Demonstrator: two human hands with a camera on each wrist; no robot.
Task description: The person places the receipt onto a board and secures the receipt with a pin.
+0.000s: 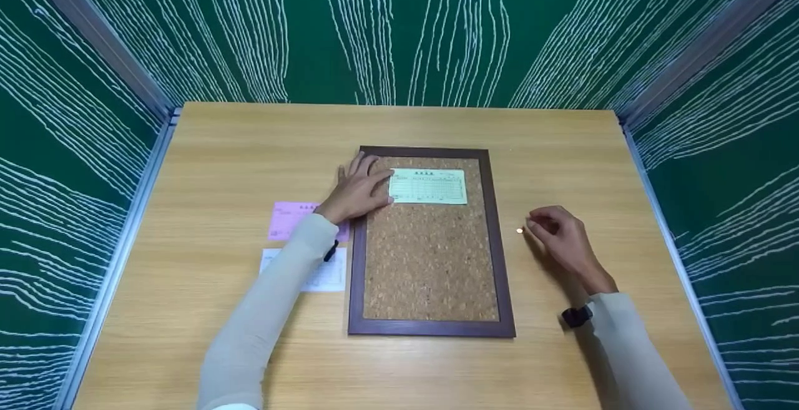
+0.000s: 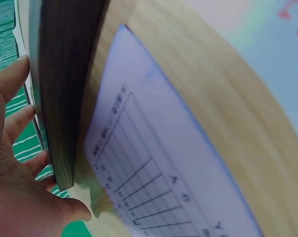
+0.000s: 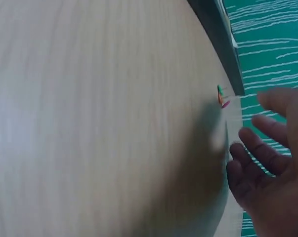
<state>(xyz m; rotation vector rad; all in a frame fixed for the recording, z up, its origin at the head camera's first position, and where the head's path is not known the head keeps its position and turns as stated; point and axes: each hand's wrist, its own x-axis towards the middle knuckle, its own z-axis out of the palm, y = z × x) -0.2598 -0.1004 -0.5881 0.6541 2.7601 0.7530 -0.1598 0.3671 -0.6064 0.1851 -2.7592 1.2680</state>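
The left hand [image 1: 357, 195], fingers spread, touches the green slip [image 1: 429, 186] on the corkboard [image 1: 431, 260], while the right hand [image 1: 567, 240], grip loose and empty, hovers near the pins [image 3: 220, 97].

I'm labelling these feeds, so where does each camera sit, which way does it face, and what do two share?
Head: worn on the head, facing forward and down at the board, green slip and table; left hand, right hand and sleeves show.
Left wrist: on that wrist, facing the board's edge and a lined slip; the left hand shows.
Right wrist: on that wrist, facing over the table to small coloured bits near the board; the right hand shows.
Head and left wrist share the board and left hand.
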